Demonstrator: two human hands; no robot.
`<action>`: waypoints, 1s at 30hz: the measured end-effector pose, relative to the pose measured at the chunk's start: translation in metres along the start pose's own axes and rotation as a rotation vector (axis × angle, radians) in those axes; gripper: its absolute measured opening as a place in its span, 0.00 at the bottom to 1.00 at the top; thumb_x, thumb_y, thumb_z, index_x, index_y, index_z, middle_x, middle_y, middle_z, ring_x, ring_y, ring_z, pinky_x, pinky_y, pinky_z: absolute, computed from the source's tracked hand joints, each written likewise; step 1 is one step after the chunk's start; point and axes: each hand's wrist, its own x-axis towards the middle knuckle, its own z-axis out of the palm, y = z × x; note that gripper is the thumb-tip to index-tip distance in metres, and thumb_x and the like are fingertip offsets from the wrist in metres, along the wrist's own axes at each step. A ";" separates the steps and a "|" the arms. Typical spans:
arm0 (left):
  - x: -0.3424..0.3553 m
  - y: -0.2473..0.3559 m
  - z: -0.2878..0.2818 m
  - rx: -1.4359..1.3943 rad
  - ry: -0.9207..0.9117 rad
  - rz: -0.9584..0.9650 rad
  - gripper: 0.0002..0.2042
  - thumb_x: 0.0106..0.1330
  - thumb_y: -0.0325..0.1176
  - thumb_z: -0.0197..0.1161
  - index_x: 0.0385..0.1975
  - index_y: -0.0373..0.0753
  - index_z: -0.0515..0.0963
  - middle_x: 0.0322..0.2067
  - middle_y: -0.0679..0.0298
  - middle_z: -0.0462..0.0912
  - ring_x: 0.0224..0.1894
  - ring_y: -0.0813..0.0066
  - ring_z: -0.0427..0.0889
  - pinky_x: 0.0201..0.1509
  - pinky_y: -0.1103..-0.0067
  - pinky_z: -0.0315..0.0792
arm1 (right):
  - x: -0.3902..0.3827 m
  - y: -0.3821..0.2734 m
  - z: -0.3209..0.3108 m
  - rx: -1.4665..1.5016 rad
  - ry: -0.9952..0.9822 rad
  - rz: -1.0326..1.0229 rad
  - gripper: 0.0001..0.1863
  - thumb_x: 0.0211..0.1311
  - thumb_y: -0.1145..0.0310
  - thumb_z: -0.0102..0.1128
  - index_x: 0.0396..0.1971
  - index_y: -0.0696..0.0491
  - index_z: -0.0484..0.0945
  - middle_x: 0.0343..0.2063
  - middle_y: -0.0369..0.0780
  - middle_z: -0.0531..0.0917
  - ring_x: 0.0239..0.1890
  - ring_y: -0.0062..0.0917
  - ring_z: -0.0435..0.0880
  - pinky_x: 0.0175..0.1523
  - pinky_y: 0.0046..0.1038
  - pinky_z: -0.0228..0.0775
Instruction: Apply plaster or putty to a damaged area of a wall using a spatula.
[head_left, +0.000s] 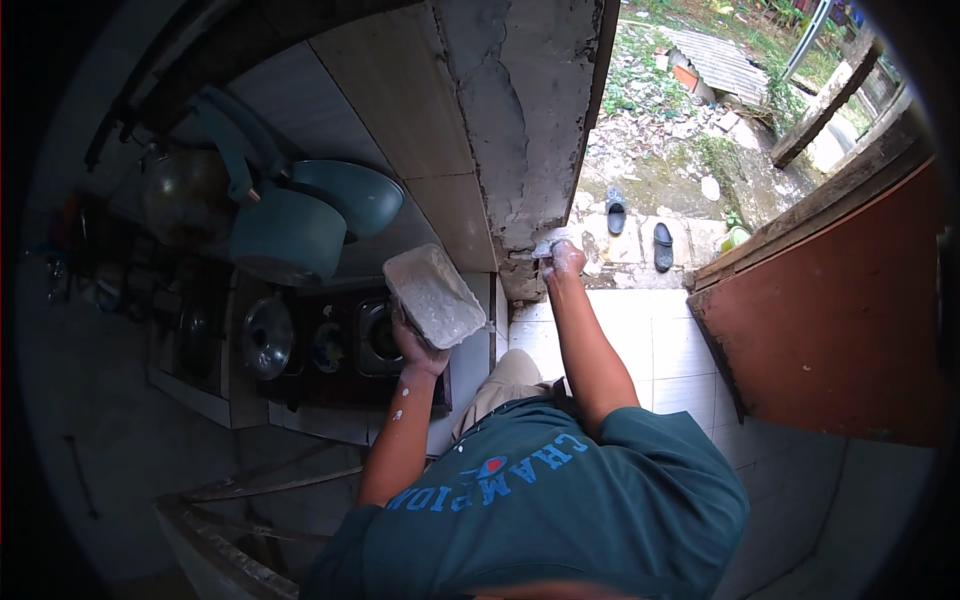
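My left hand [418,347] grips a pale rectangular tub [408,268] from below and the side, tilted so its inside shows. Wet whitish-grey plaster [445,312] coats its floor. Out in front, my right hand [567,260] is closed around a putty knife [547,241], mostly hidden by the fingers and smeared white. Its flat end is at the lower part of a cracked, patchy wall end [515,140] beside the doorway. White smears mark my right fingers, and white spots dot my left forearm.
A gas stove [375,335] stands on the counter at left, below hanging blue-green pans [290,235] and a metal lid [268,337]. On the right, a reddish-brown door [830,310] stands ajar. Dark clogs [663,246] lie outside the threshold. White tiles [665,345] cover the floor.
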 end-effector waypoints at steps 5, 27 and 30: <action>0.000 -0.002 -0.005 -0.012 0.005 -0.005 0.32 0.67 0.60 0.48 0.64 0.45 0.63 0.60 0.60 0.70 0.61 0.54 0.71 0.64 0.55 0.66 | -0.011 -0.005 0.014 0.109 0.052 0.029 0.05 0.59 0.77 0.52 0.26 0.58 0.77 0.22 0.40 0.78 0.19 0.28 0.80 0.19 0.28 0.73; 0.005 -0.007 -0.011 -0.046 -0.014 -0.034 0.32 0.66 0.60 0.50 0.64 0.45 0.64 0.61 0.60 0.70 0.62 0.54 0.70 0.65 0.54 0.64 | -0.082 -0.066 0.010 0.161 -0.146 -0.045 0.03 0.52 0.84 0.49 0.24 0.64 0.73 0.22 0.44 0.77 0.20 0.31 0.82 0.21 0.29 0.77; 0.005 -0.010 -0.007 -0.044 -0.031 -0.048 0.32 0.66 0.60 0.50 0.64 0.46 0.63 0.61 0.60 0.70 0.62 0.54 0.70 0.65 0.54 0.64 | -0.056 -0.043 -0.002 0.091 -0.137 0.021 0.03 0.52 0.82 0.50 0.23 0.61 0.73 0.21 0.43 0.77 0.19 0.29 0.80 0.21 0.28 0.75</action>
